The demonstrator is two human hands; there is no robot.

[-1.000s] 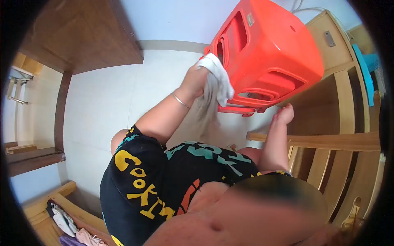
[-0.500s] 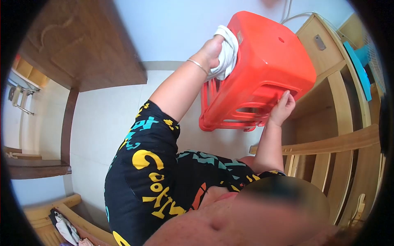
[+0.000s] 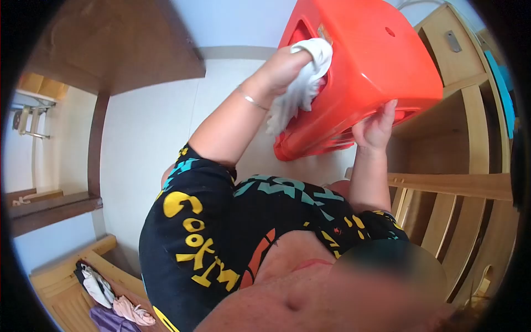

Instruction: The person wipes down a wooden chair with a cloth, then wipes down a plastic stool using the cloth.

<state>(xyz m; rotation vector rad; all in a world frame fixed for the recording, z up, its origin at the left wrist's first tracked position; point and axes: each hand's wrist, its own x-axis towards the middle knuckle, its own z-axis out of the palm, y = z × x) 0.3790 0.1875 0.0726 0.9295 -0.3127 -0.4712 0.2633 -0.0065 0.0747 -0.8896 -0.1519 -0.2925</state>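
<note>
My left hand (image 3: 286,69), with a silver bangle at the wrist, is closed on a bunched white cloth (image 3: 316,54). Part of the cloth lies against the side of a red plastic stool (image 3: 359,63), and the rest hangs down, blurred. The stool is tilted, with its smooth seat face toward the upper right and its legs pointing to the lower left. At its near lower edge my right hand (image 3: 376,126) holds the rim, thumb up, with the other fingertips hidden by the stool.
A wooden drawer unit (image 3: 451,50) stands at the right, beside a slatted wooden chair (image 3: 459,185). A brown wooden panel (image 3: 121,44) rises at the upper left. Clothes (image 3: 130,310) lie on wooden furniture at the lower left. Pale tiles (image 3: 149,127) cover the floor.
The cloth has loosened and now hangs lower along the stool's side. The stool appears shifted up and right in view, and my right hand shows more of its palm.
</note>
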